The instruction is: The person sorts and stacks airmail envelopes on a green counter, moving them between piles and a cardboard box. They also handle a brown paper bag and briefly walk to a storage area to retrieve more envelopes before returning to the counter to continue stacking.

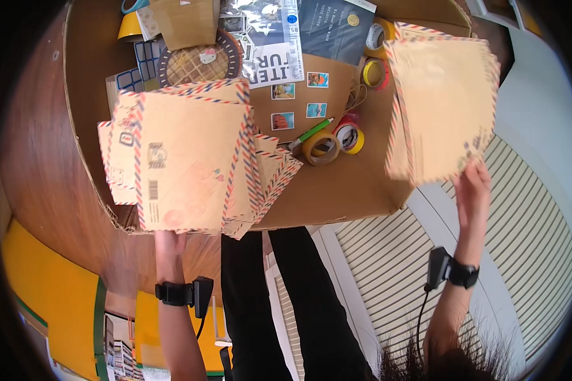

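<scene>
My left hand [170, 242] holds a fanned pile of brown airmail envelopes [195, 157] with red and blue striped borders over the near left part of a cardboard box; its fingers are hidden beneath them. My right hand [474, 183] pinches the lower corner of another batch of airmail envelopes [445, 105], raised at the box's right side. Between the two batches lie several stamps [318, 80] on brown cardboard or paper, a green pen [316, 131] and rolls of tape [321, 148].
The cardboard box [333, 200] also holds a round woven tray [171, 71], a plastic-wrapped packet [267, 57], a dark notebook [336, 28] and more tape rolls [375, 74]. White slatted panels [395, 252] stand at the right, and yellow furniture [52, 295] at the lower left.
</scene>
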A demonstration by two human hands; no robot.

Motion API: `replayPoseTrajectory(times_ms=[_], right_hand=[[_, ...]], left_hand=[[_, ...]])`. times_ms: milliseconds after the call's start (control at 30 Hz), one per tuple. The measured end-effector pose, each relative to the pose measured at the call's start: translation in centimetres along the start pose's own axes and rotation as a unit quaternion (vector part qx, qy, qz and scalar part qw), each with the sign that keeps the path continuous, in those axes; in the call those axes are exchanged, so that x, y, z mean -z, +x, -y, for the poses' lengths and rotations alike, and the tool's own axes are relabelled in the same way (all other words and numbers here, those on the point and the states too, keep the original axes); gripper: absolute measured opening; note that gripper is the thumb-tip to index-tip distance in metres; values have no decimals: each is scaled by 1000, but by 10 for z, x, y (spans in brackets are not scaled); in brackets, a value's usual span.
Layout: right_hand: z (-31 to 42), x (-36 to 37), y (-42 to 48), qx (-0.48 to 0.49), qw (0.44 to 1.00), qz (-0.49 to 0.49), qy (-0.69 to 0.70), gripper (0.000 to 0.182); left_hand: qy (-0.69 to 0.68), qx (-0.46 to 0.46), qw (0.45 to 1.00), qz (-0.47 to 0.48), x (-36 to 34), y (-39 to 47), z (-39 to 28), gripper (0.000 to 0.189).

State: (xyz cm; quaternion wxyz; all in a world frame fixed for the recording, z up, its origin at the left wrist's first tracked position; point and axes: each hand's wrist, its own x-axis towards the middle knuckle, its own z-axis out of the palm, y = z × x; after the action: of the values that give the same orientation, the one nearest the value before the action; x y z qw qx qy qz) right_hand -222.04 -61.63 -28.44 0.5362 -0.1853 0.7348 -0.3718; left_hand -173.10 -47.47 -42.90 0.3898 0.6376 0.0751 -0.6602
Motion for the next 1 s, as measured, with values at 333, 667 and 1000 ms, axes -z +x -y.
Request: replayPoseTrajectory(times_ms=[333, 667, 1000], right_hand=[[-32, -125, -20, -52, 910, 300, -282, 16], [-189, -84, 199, -149, 981, 102, -71, 37], [-203, -123, 249, -70, 976, -13, 206, 34]], left_hand=[[27, 47, 998, 45, -53, 9, 12, 36], [-37, 38, 984, 170, 29, -1, 4, 49], [-20, 111, 975, 192, 33, -23, -2, 46]])
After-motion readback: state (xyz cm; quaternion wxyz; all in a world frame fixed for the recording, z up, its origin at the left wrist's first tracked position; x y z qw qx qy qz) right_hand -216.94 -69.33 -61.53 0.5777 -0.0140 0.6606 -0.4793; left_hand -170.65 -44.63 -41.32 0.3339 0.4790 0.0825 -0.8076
